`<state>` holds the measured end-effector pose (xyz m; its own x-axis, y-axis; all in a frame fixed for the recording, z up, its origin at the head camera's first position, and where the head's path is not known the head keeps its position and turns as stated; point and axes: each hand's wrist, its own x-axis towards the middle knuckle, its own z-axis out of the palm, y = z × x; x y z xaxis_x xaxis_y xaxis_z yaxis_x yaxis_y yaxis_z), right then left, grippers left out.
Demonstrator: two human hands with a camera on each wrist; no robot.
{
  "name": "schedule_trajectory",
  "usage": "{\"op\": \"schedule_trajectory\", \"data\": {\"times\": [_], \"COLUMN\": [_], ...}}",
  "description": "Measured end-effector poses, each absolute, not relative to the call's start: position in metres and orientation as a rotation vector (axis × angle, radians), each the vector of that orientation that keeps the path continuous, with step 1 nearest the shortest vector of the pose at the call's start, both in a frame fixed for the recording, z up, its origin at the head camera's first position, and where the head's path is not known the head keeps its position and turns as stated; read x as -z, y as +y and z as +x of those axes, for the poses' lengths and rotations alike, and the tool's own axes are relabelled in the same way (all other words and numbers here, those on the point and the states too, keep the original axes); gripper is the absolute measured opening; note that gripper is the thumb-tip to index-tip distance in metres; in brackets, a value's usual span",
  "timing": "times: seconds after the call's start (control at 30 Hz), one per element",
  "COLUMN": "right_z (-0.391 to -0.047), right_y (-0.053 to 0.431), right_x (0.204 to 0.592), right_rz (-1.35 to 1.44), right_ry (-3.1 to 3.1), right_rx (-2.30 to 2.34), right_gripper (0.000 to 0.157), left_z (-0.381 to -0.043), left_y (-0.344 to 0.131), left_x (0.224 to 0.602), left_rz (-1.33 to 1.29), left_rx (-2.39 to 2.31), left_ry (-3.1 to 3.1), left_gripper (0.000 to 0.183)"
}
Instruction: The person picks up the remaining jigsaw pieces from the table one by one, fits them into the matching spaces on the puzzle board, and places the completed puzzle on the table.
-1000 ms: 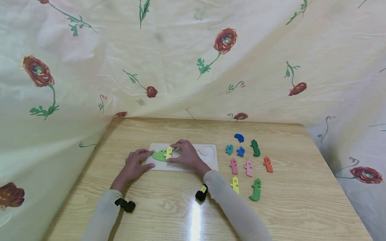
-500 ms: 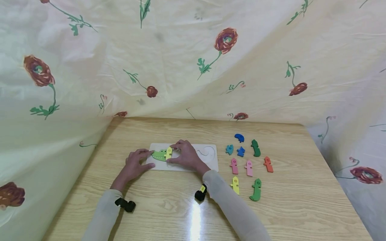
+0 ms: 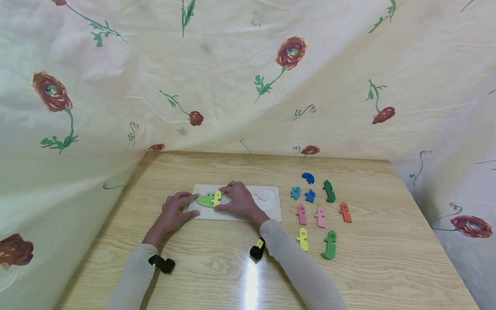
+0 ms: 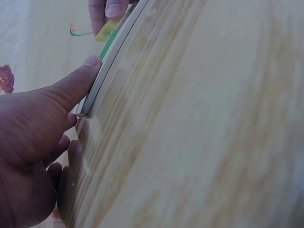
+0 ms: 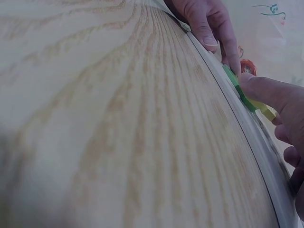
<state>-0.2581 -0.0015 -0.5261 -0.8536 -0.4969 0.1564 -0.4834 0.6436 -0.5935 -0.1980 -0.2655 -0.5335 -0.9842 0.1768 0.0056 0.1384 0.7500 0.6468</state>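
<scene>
A white puzzle board (image 3: 240,189) lies on the wooden table, bearing a green crocodile-head piece (image 3: 204,200) near its left end. Against the head's right side is a yellow puzzle piece (image 3: 217,197); whether it sits fully in the recess cannot be told. My right hand (image 3: 241,201) pinches this yellow piece between thumb and fingers at its near and far ends. At the board's left end, my left hand (image 3: 174,211) rests with thumb and index finger spread, touching the board and the snout. The left thumb (image 4: 78,83) lies along the board's edge in the left wrist view.
Several loose pieces lie right of the board: blue (image 3: 308,177), teal (image 3: 296,193), dark green (image 3: 329,191), pink (image 3: 301,214), orange (image 3: 345,212), yellow (image 3: 303,239) and green (image 3: 330,244). A flowered cloth (image 3: 232,86) hangs behind the table.
</scene>
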Motion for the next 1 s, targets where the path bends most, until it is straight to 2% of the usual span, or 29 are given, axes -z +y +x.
{"op": "schedule_trajectory", "data": {"times": [1.0], "right_z": [-0.259], "right_y": [-0.0051], "right_x": [0.5246], "right_rz": [-0.789], "right_ry": [2.819], "right_rx": [0.864], "right_gripper": [0.069], "left_z": [-0.1974], "left_y": [-0.2654], "left_x": [0.5325], "left_rz": [0.265], "left_rx": [-1.066], "left_ry": [2.89], "left_gripper": [0.064]}}
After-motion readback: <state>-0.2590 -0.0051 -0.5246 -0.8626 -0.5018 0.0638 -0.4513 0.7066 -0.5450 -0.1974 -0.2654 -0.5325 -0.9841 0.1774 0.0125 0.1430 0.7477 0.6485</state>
